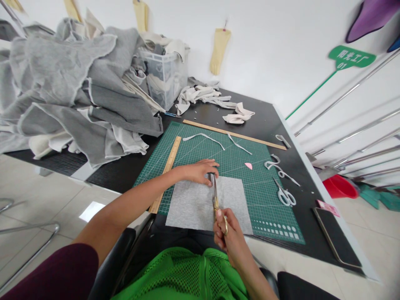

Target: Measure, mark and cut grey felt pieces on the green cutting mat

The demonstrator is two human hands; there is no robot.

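Observation:
A grey square of fabric lies on the near part of a green cutting mat. My right hand is closed around the gold handles of a pair of scissors, whose blades run up the middle of the fabric to its far edge. My left hand presses on the fabric's far edge, fingers curled next to the blade tips; whether it pinches the cloth I cannot tell.
Two wooden rulers border the mat. White fabric strips, a pink chalk piece and white-handled scissors lie nearby. A grey fabric pile and a clear bin stand at left. A phone lies near the right edge.

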